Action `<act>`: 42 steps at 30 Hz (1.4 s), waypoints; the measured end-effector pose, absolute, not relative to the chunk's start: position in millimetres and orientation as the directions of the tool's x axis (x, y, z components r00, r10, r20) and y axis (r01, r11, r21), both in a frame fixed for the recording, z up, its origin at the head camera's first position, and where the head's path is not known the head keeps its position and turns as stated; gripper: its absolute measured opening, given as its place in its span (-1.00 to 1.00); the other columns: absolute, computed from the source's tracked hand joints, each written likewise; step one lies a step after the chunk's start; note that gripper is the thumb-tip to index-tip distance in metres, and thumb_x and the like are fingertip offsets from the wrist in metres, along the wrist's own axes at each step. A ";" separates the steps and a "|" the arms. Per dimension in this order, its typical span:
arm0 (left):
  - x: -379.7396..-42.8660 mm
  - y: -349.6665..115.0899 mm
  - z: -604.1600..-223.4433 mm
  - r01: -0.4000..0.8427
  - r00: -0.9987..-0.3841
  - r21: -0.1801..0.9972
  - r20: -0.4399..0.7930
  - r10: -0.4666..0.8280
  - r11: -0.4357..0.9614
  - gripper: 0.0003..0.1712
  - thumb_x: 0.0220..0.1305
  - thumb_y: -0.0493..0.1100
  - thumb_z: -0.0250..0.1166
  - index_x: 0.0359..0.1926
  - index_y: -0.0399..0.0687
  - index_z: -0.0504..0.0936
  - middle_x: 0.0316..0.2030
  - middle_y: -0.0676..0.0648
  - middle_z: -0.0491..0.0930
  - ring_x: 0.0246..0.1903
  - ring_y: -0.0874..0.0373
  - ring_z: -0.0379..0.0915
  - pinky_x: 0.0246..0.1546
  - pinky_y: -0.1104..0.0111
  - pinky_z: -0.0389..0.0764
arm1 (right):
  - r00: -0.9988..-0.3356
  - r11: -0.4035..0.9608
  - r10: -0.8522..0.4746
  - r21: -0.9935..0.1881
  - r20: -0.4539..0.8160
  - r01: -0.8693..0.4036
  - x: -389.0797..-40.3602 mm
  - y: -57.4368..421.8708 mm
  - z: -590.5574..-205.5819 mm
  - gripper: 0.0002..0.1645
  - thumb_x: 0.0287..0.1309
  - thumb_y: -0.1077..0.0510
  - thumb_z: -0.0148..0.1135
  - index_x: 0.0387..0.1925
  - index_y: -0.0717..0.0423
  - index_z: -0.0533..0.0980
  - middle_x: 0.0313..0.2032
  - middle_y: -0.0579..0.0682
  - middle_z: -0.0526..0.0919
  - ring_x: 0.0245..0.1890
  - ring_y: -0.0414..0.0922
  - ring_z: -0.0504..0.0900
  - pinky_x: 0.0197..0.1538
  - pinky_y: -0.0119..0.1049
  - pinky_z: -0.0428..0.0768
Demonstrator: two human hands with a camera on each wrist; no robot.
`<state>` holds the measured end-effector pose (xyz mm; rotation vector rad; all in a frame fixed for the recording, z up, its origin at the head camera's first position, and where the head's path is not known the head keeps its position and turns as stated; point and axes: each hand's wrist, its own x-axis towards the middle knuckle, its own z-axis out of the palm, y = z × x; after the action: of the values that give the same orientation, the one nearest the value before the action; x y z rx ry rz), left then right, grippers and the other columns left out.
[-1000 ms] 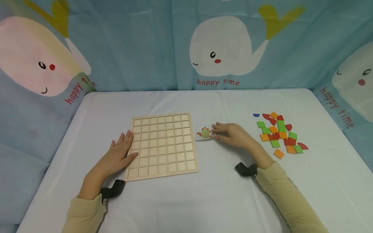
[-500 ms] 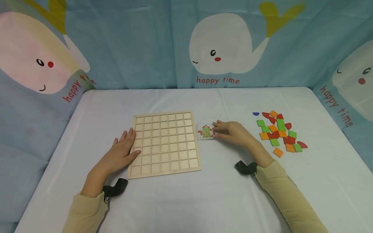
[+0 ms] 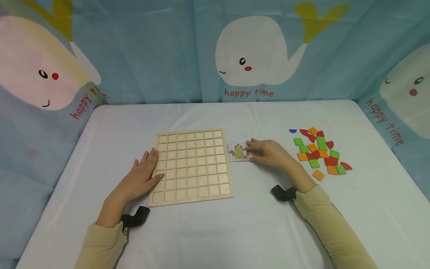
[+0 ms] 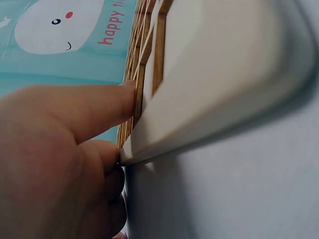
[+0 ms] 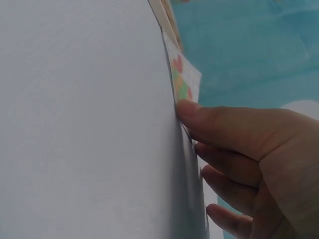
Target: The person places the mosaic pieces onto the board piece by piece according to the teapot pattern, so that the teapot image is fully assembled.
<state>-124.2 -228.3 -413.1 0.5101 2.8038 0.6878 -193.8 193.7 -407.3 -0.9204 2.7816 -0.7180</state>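
Card (image 3: 237, 152) on table (image 3: 201, 235), just right of board (image 3: 189, 166); right hand (image 3: 268, 153) pinches its right edge, thumb against fingers. Left hand (image 3: 139, 177) at board's left edge, fingers loosely straight, thumb atop; pressure unclear.

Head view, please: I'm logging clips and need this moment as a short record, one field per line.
left hand: at the board's left edge, thumb over the grid
right hand: holds the right end of the card
board: wooden, square grid, flat on the table; no pieces seen on it
card: small, printed with a coloured picture, between board and right hand
pieces: red, orange and green, one blue, scattered at the right
table: white cover
backdrop: blue, with whales
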 end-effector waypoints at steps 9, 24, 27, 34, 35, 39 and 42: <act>-124.0 -217.3 -410.4 0.287 -0.916 0.479 -0.117 0.384 0.830 -0.11 0.39 0.03 0.06 0.43 -0.41 -0.16 0.43 -0.35 -0.23 0.40 -0.27 -0.38 0.27 -0.21 -0.27 | -0.823 0.722 -0.568 -0.479 0.003 -0.500 -194.6 205.2 -409.9 -0.46 0.01 0.08 0.42 0.06 0.17 0.57 0.17 0.02 0.49 0.28 0.00 0.34 0.25 0.01 0.29; -125.7 -204.6 -412.3 0.306 -0.919 0.444 -0.093 0.383 0.842 -0.13 0.39 0.04 0.07 0.42 -0.42 -0.10 0.42 -0.36 -0.18 0.40 -0.25 -0.32 0.28 -0.19 -0.22 | -0.828 0.700 -0.561 -0.529 0.011 -0.481 -195.6 219.9 -409.9 -0.46 -0.03 0.15 0.45 0.05 0.20 0.57 0.16 0.06 0.50 0.28 0.02 0.34 0.23 0.01 0.32; -125.6 -201.9 -412.7 0.303 -0.920 0.445 -0.094 0.381 0.843 -0.14 0.38 0.02 0.08 0.42 -0.42 -0.09 0.42 -0.35 -0.18 0.40 -0.25 -0.32 0.28 -0.18 -0.22 | -0.831 0.696 -0.557 -0.539 0.011 -0.474 -196.4 223.3 -410.1 -0.46 -0.03 0.16 0.45 0.05 0.20 0.57 0.16 0.07 0.50 0.28 0.03 0.34 0.22 0.01 0.32; -125.7 -195.0 -414.5 0.312 -0.919 0.434 -0.089 0.385 0.845 -0.15 0.38 0.00 0.09 0.41 -0.43 -0.07 0.42 -0.35 -0.17 0.40 -0.24 -0.31 0.28 -0.18 -0.21 | -0.838 0.706 -0.544 -0.554 -0.026 -0.441 -198.1 233.5 -409.2 -0.47 0.00 0.19 0.42 0.07 0.20 0.56 0.17 0.07 0.49 0.29 0.05 0.30 0.22 0.04 0.31; -126.1 -193.3 -414.7 0.314 -0.918 0.435 -0.086 0.386 0.844 -0.16 0.38 -0.01 0.09 0.41 -0.44 -0.07 0.42 -0.35 -0.17 0.40 -0.24 -0.30 0.28 -0.18 -0.20 | -0.839 0.708 -0.543 -0.556 -0.033 -0.436 -198.4 235.2 -408.9 -0.47 0.00 0.19 0.42 0.07 0.19 0.56 0.18 0.06 0.48 0.30 0.04 0.30 0.23 0.04 0.30; -128.4 -184.4 -415.9 0.328 -0.916 0.422 -0.077 0.393 0.845 -0.16 0.38 -0.01 0.09 0.41 -0.44 -0.06 0.42 -0.34 -0.16 0.40 -0.24 -0.30 0.28 -0.19 -0.18 | -0.848 0.718 -0.526 -0.572 -0.072 -0.397 -198.9 243.0 -407.2 -0.49 0.04 0.20 0.39 0.08 0.15 0.56 0.20 0.03 0.46 0.32 0.02 0.27 0.23 0.05 0.29; -130.0 -177.2 -416.8 0.337 -0.915 0.405 -0.072 0.397 0.850 -0.16 0.38 0.00 0.09 0.41 -0.44 -0.05 0.42 -0.34 -0.15 0.40 -0.23 -0.29 0.28 -0.18 -0.17 | -0.859 0.726 -0.504 -0.585 -0.094 -0.362 -198.7 248.9 -406.3 -0.51 0.07 0.17 0.37 0.09 0.12 0.57 0.22 0.02 0.44 0.33 0.02 0.25 0.24 0.06 0.28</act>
<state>-130.0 -177.2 -416.8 0.5741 2.8726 0.5875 -198.7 248.9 -406.3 -0.6853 2.6843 -0.8337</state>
